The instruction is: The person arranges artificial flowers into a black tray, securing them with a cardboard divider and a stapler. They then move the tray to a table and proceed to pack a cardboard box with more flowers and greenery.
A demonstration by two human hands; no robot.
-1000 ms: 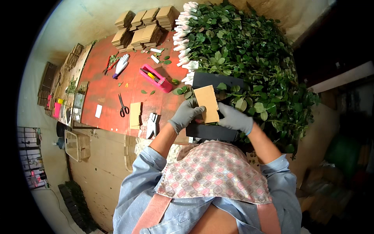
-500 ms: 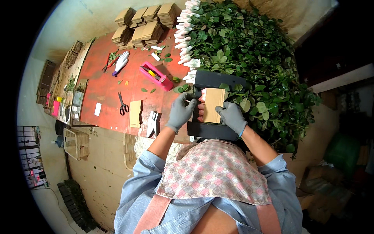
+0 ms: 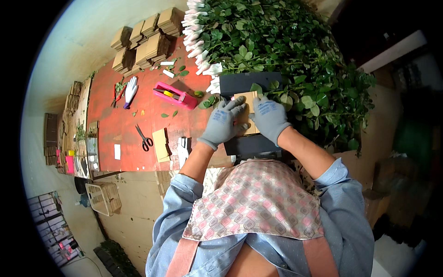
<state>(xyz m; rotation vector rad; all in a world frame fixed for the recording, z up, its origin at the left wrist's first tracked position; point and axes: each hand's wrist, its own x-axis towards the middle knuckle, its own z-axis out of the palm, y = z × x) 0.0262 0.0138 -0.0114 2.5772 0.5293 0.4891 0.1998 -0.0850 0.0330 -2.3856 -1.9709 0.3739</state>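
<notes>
Both of my hands wear grey work gloves. A brown cardboard sheet (image 3: 252,127) lies between the black upright sides of a holder (image 3: 249,83). My left hand (image 3: 224,121) rests over its left part, fingers spread and stretched out. At the right part of the same sheet lies my right hand (image 3: 270,118), its fingers extended and thumb against the cardboard. The pink flower heads beneath the sheet are hidden now by my left hand. Leafy green stems (image 3: 290,99) extend to the right of the holder.
A large heap of leafy stems (image 3: 272,41) with white-sleeved heads (image 3: 194,39) covers the far side. On the red table (image 3: 110,138) lie black scissors (image 3: 145,138), a pink dispenser-like tool (image 3: 177,98), a white glove (image 3: 131,91) and folded cardboard (image 3: 161,144). Cardboard stacks (image 3: 150,46) stand behind.
My left hand has moved from the holder's left side onto the cardboard. My right hand has shifted up and left over it, and the pink heads are now covered. The view has turned slightly.
</notes>
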